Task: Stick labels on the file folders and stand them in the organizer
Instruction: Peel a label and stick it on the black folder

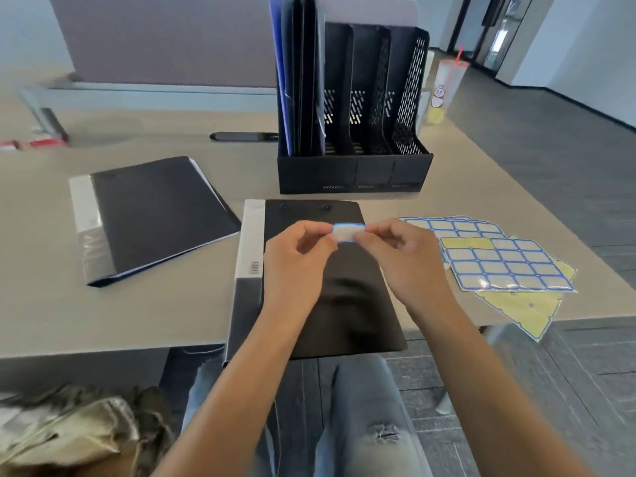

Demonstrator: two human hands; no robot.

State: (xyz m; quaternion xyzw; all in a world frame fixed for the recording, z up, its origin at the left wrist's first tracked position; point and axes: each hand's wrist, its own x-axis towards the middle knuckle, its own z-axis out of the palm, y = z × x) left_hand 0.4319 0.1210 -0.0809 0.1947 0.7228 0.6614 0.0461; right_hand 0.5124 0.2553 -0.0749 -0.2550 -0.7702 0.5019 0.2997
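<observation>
While pinched at both ends, blue-bordered label (347,233) held flat above upper part of black folder (330,287), apart from its cover as far as can be told. Left hand (296,259) gripping label's left edge between thumb and forefinger, other fingers curled; right hand (406,256) gripping right edge the same way. Each grip clamped on label.

Black folder lying flat on desk (172,311) straight ahead, grey-white spine strip on its left, near edge overhanging desk front above jeans-clad knees (361,407).

Just right of folder: label sheets (509,266), blue-framed stickers on yellow backing, several overlapped, one corner hanging past desk edge.

To the left, well apart from the hands: second black folder (155,215), lying flat and angled, clear spine strip along its left side.

Behind the near folder: black mesh organizer (358,166), upright, several slots. Leftmost slot filled with standing folders (299,74), blue and black; remaining slots to the right open.

Beyond organizer, at right: clear cup (447,87) with red straw. At far left, blurred red and white items. At lower left, crumpled fabric, unclear what.
</observation>
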